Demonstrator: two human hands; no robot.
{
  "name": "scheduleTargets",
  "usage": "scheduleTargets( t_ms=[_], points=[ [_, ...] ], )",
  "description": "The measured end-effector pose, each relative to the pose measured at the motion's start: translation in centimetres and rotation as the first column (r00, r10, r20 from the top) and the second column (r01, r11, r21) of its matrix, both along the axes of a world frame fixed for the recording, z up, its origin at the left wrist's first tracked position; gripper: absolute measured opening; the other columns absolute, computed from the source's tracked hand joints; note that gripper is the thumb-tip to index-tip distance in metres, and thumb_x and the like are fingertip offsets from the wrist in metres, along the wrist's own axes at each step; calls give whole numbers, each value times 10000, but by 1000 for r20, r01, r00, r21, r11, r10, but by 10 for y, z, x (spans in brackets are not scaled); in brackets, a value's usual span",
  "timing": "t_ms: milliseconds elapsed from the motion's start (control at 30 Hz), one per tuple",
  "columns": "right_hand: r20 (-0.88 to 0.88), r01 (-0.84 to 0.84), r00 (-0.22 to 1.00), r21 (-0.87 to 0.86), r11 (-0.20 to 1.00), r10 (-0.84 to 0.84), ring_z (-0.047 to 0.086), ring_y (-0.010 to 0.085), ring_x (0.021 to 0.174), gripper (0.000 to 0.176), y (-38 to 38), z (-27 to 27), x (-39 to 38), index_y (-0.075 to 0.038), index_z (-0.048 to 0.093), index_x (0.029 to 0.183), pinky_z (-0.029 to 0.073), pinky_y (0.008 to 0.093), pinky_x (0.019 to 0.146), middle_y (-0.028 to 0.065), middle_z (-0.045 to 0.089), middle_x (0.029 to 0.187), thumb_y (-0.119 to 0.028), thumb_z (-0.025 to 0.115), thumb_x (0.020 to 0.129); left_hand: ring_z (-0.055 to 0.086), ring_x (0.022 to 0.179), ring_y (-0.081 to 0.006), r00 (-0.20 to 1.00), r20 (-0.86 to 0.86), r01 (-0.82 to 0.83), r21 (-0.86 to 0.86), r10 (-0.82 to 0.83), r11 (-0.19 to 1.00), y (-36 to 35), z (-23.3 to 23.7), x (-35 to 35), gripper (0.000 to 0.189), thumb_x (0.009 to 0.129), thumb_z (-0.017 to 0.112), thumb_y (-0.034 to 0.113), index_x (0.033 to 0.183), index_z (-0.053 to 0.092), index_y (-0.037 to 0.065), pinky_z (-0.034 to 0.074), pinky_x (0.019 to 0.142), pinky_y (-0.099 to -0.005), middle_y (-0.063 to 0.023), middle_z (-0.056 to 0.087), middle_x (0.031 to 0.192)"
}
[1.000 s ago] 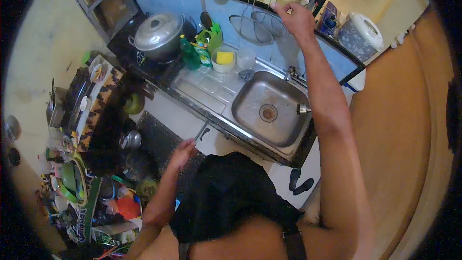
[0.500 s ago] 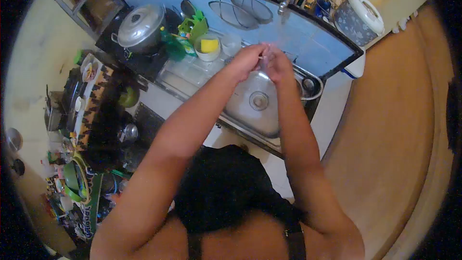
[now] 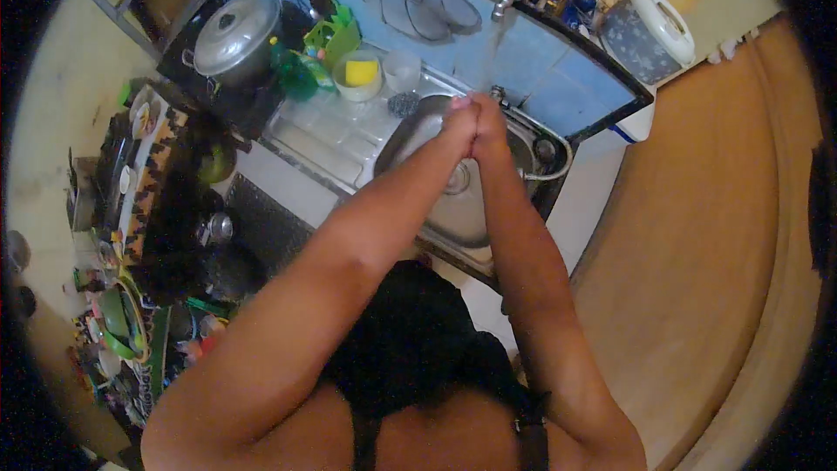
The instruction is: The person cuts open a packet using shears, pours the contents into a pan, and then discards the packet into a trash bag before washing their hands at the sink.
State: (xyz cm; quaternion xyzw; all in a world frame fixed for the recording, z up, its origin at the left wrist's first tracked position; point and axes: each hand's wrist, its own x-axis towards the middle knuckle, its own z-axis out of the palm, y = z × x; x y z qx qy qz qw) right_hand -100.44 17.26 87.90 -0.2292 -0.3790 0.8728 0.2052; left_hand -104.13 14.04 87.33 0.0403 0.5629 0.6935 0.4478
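My left hand and my right hand are pressed together over the metal sink. Their fingers are bunched and closed, and whatever lies between the palms is hidden. Above them, the faucet is fixed at the blue wall, with a faint stream below its spout. A dark scouring pad rests left of the hands, at the basin's edge. Behind it stand a clear cup and a white bowl with a yellow sponge in it.
A green bottle and a green holder stand on the left of the counter, near a lidded pot. Strainers hang on the wall. A hose curves along the sink's right side. A patterned container is at the upper right.
The hands have moved slightly down and closed together; before, their fingers were more loosely spread. The whole view has shifted a little, and the scouring pad shows more fully.
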Motion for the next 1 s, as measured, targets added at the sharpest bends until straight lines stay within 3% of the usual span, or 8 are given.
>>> scheduleTargets(
  t_ms=[100,167,233,367,500,800,867,1000],
  points=[
    [119,226,971,-158,961,-209,543,181,681,274,-1,-14,-10,-36,542,874,440,296,676,65,589,798,-295,487,804,573,737,-243,861,-488,-156,21,146,988,24,-86,-35,225,771,498,280,806,567,68,465,642,-335,-102,598,857],
    [208,213,928,383,899,-309,529,164,690,242,-16,-2,-10,-48,522,899,433,292,662,46,561,800,-265,475,802,575,705,-242,715,-671,-178,97,196,979,39,-105,-56,206,760,500,249,764,570,55,467,621,-319,-102,604,829],
    [-25,277,953,475,836,-301,519,155,714,263,-24,-1,-9,-52,515,922,424,284,674,36,545,793,-286,463,814,580,659,-258,-103,-870,-63,-478,-482,876,47,-101,-67,214,754,476,215,730,579,29,463,608,-348,-120,608,749],
    [-61,183,983,189,965,-174,505,189,779,326,-8,-21,-3,-61,553,901,418,316,678,65,556,894,-346,406,837,577,687,-260,202,-825,-51,-547,-528,835,13,-49,-29,247,774,462,263,771,571,41,459,623,-364,-116,604,776],
    [167,166,968,133,977,-188,509,184,756,352,0,-35,-9,-65,555,908,416,311,662,50,545,855,-358,373,840,574,714,-263,189,-801,-36,-584,-568,811,4,-39,-31,283,793,447,311,812,564,54,456,639,-381,-112,601,804],
    [-130,105,984,-136,985,-123,538,161,821,263,-12,-49,-20,-60,538,980,440,272,718,60,575,891,-262,495,817,567,776,-267,153,-763,-11,-636,-628,771,-2,-22,-43,367,838,414,418,905,547,83,449,673,-418,-104,595,865],
    [199,213,891,610,763,-408,543,200,792,386,-23,-53,-31,-62,495,1142,445,306,682,57,564,890,-283,460,828,567,785,-272,211,-760,20,-625,-614,780,-3,-16,-44,373,843,412,424,918,546,84,448,677,-422,-106,594,875],
    [163,303,820,690,658,-549,507,216,914,414,-46,24,-9,-58,475,1155,428,324,763,107,510,1076,-294,490,816,570,794,-290,801,-459,285,-272,-384,919,-9,2,-30,358,841,415,400,932,546,78,451,678,-421,-119,596,890]
  ],
)
